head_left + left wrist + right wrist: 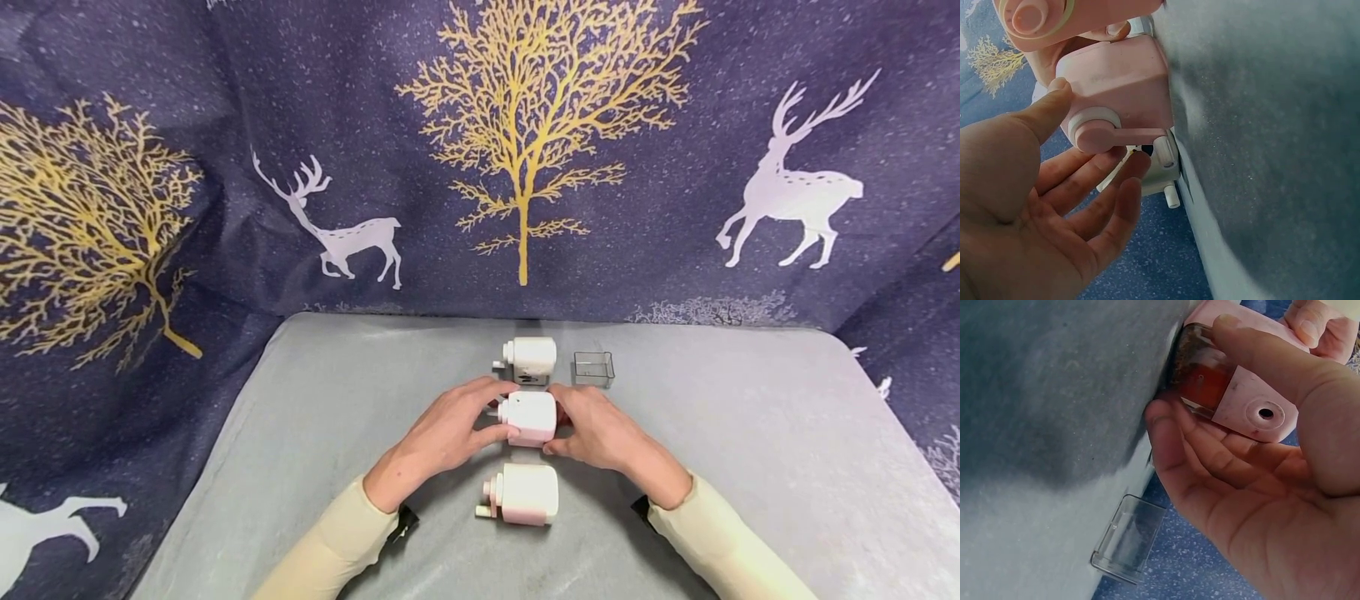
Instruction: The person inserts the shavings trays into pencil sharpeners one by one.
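Note:
Three crank pencil sharpeners stand in a column on the table. Both hands are at the middle, pink sharpener [532, 417]. My left hand [446, 425] holds its crank side, the thumb at one edge and the fingers around the other; the pink crank [1135, 136] shows in the left wrist view. On the opposite side my right hand [600, 427] pinches the clear shavings drawer [1207, 384] below the pencil hole [1265, 414]. Dark shavings and a reddish part show through the drawer. How far it is out, I cannot tell.
Behind stands a white sharpener [534, 354] with a dark print; a cream-and-pink one [529, 493] stands nearer. A clear, box-like drawer [594, 368] lies right of the white sharpener. The grey tabletop [750, 433] meets a dark patterned cloth [645, 200] at the back.

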The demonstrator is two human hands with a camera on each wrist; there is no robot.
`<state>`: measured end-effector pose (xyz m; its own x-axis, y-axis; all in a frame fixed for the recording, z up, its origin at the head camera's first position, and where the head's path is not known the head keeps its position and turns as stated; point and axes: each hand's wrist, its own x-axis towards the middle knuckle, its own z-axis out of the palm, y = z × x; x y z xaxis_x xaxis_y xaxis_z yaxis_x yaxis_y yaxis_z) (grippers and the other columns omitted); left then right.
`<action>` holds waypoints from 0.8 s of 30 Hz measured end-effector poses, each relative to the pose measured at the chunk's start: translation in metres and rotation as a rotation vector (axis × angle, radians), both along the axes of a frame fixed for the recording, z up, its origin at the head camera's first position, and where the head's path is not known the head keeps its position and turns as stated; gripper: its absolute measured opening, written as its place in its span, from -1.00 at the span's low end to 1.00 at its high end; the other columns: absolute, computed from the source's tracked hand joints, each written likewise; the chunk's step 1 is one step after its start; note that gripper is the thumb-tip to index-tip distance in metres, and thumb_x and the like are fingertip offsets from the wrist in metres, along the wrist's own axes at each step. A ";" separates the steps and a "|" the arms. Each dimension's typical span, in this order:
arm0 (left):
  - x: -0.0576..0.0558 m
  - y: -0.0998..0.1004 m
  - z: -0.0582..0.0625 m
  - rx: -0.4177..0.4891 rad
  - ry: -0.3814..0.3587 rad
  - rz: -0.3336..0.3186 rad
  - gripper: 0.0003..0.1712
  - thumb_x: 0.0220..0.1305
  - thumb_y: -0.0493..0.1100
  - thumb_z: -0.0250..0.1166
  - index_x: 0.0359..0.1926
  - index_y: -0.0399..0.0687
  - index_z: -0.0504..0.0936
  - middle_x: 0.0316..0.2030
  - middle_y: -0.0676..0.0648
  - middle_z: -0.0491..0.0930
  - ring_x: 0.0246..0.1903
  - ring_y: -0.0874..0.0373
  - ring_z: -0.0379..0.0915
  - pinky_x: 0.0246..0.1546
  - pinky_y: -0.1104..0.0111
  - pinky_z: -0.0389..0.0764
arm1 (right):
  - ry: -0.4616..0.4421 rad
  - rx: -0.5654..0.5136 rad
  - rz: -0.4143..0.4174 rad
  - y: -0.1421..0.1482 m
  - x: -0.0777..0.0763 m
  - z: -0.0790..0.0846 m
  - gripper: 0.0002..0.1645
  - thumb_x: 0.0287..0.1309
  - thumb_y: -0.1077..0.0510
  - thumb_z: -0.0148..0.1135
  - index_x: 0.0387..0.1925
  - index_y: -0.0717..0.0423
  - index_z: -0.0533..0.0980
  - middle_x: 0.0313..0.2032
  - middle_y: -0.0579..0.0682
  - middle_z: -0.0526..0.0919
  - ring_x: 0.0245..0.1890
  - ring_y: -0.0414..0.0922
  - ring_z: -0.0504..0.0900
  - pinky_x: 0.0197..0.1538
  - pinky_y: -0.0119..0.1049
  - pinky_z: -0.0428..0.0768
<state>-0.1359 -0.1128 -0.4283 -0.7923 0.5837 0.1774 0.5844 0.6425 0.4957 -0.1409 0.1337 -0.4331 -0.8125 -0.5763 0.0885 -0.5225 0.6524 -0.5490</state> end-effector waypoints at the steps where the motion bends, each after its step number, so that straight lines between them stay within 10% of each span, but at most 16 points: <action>1: 0.000 0.000 0.000 -0.002 -0.001 0.000 -0.32 0.25 0.20 0.27 0.34 0.09 0.42 0.12 0.15 0.48 0.07 0.18 0.45 0.07 0.24 0.51 | 0.000 -0.002 0.002 0.000 0.000 0.000 -0.47 -0.29 0.13 0.61 -0.23 0.02 0.49 -0.44 -0.26 0.58 -0.43 -0.24 0.59 -0.38 -0.41 0.59; 24: -0.004 -0.002 0.008 -0.079 0.006 0.008 -0.27 0.30 0.34 0.13 0.39 0.17 0.35 0.25 0.06 0.41 0.22 0.15 0.30 0.23 0.17 0.36 | -0.039 -0.023 -0.004 0.022 -0.005 0.008 -0.39 -0.20 0.15 0.55 -0.04 0.17 0.52 -0.30 0.03 0.68 -0.27 -0.06 0.64 -0.14 -0.16 0.65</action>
